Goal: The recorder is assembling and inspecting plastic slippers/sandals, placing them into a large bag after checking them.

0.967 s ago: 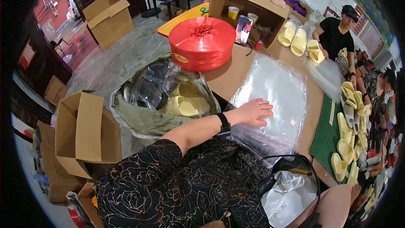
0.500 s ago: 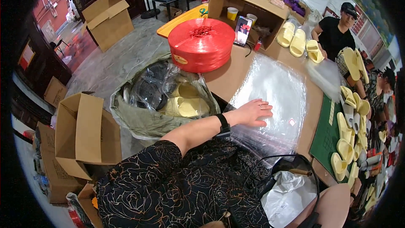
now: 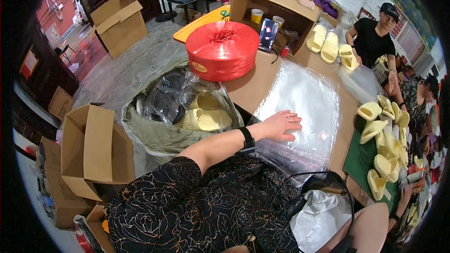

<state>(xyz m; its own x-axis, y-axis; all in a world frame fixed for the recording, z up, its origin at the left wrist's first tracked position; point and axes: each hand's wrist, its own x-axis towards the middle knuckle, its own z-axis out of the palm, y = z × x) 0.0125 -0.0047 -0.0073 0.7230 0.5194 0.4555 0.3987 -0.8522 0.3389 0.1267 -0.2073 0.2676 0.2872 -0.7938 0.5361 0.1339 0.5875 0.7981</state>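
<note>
My left hand [image 3: 282,126] lies palm down on a stack of clear plastic bags [image 3: 307,98], fingers stretched out and holding nothing. A dark band is round its wrist. Left of the stack, under and beyond my forearm, an olive woven sack [image 3: 157,133] holds yellow slippers [image 3: 208,119] and dark ones in clear film. My right hand cannot be made out; only a sliver of skin shows at the lower edge. To the right of the bags, a pile of yellow slippers [image 3: 386,166] covers much of a green mat [image 3: 358,159].
A big red roll of plastic twine [image 3: 221,54] stands behind the sack, beside a phone [image 3: 268,35] and an open carton [image 3: 300,7]. More slippers [image 3: 329,47] lie near a co-worker [image 3: 377,37]. Another person's hand [image 3: 405,199] reaches by the mat. Open cartons [image 3: 96,145] stand at left.
More yellow slippers now lie on the green mat; the pair held up by a person at the right is no longer raised there. My left hand has stayed on the bags.
</note>
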